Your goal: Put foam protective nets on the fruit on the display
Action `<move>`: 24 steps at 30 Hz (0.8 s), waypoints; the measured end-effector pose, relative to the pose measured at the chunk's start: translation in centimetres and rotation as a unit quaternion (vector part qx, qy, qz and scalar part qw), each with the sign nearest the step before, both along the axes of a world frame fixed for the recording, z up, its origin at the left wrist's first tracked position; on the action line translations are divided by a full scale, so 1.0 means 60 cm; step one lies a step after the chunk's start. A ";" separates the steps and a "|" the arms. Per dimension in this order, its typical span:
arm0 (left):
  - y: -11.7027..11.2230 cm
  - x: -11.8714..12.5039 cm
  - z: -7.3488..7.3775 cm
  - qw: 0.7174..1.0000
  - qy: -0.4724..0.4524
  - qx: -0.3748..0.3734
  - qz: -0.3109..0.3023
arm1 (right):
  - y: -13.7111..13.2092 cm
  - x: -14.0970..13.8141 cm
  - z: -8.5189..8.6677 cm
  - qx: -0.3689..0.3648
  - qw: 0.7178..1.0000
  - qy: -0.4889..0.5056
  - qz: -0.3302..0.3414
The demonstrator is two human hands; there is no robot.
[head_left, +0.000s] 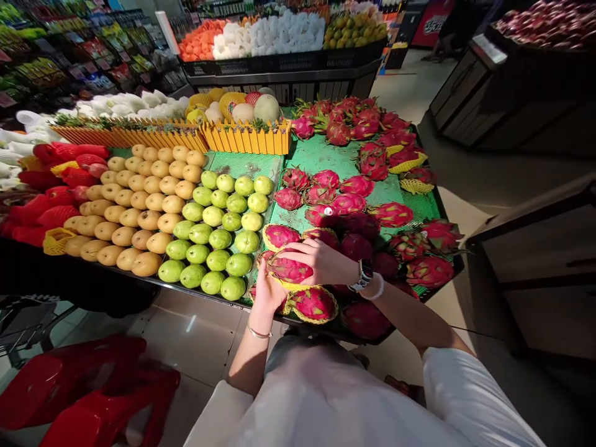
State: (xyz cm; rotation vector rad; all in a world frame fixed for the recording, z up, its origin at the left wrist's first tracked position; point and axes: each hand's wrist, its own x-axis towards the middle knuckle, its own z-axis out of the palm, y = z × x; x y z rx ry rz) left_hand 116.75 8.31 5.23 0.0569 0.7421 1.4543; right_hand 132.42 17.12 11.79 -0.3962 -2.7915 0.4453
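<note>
Nearest, a person in a white shirt [326, 397] is standing at the near edge of the worktop [321, 154], and red stools [79, 416] are sitting on the floor to the left. The left hand [270, 290], with a bracelet [259, 334] circling its wrist, is cupping a dragon fruit [293, 270] from its left side. The right hand [323, 261], wearing a watch [364, 275], is laying its fingers over the top from the right. Between them the grip is holding the fruit, above the worktop's near edge, with a yellow net [298, 287] showing along its lower side. A netted dragon fruit [311, 303] is lying just in front, and loose ones are spreading beyond the hands. To the left, rows of guavas [220, 239] and pears [138, 199] are lining the worktop. Farther back, a yellow fence [246, 139] is standing before some melons [267, 107]. Beyond, another stand [279, 64] is carrying fruit in orange and white nets.
</note>
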 end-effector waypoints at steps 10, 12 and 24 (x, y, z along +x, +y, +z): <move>0.048 -0.017 0.017 0.992 0.053 0.093 -0.060 | 0.048 0.025 -0.020 -0.286 0.952 0.069 -0.080; 0.089 -0.039 0.030 0.989 0.074 0.113 -0.067 | 0.075 0.014 -0.017 -0.420 0.899 0.089 -0.093; 0.341 -0.150 0.047 0.926 0.333 0.034 -0.174 | 0.181 -0.118 -0.058 -0.636 0.675 0.285 -0.241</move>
